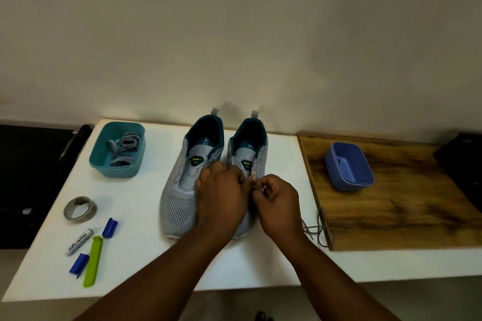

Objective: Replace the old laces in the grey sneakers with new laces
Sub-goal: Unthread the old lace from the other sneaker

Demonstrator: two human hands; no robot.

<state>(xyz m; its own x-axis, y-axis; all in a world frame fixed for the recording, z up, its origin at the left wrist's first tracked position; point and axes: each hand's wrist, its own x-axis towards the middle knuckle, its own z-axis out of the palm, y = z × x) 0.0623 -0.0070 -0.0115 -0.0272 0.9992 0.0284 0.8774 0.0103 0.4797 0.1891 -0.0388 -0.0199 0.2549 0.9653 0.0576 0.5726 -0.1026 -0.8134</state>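
Grey knit sneakers (180, 190) stand toes-near while both hands, left hand (221, 190) and right hand (276, 199), pinch a thin lace end (257, 185) over the right-side shoe, apparently to thread it.

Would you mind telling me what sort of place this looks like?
Probably a plain indoor room set up for a tabletop task: a white table against a bare wall, with a wooden board and a teal tub of laces.
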